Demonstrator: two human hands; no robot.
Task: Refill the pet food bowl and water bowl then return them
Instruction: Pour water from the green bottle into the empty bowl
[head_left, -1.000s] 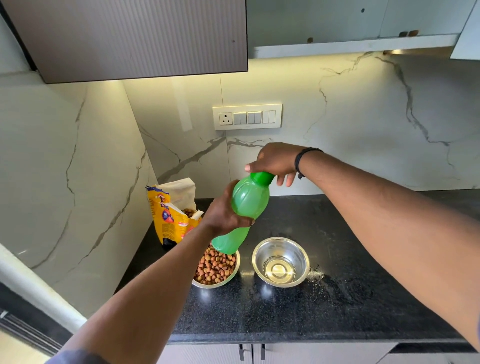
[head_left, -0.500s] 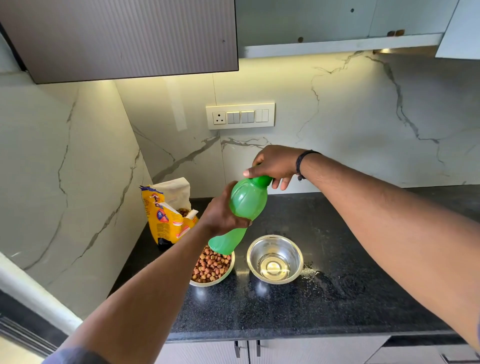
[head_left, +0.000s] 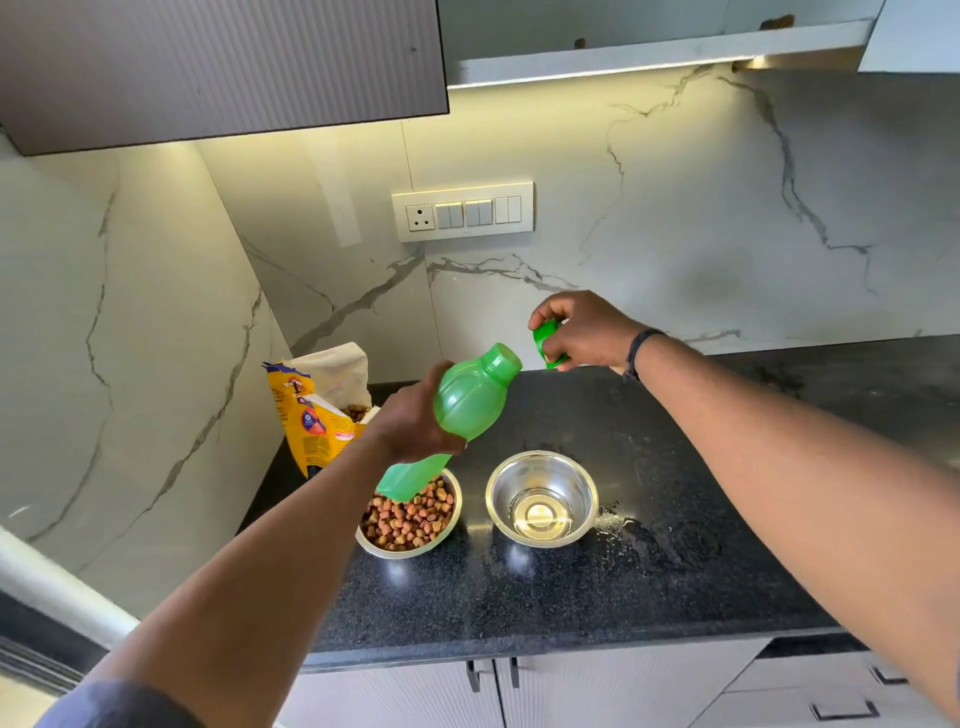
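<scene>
left hand (head_left: 415, 415): I see fingers wrapped round the middle of the green bottle (head_left: 462, 405), clamped on it.
bottle: tilted, open neck up and toward the right hand, base down over the near-left bowl; held above the counter (head_left: 571, 597).
right hand (head_left: 587, 330): fingers curled together, pinching the green cap (head_left: 545, 345); cap is off the bottle, just beside its neck, not touching.
food bowl (head_left: 410, 519): steel, full of brown kibble, on the counter below my left fingers, partly hidden by the bottle base.
water bowl (head_left: 543, 496): steel, just right of the food bowl, below and between both hands; a little water at the bottom.
food bag (head_left: 311, 415): yellow, open, upright, behind and left of my left fingers, in the corner.
counter: black, wet patch right of the water bowl.
</scene>
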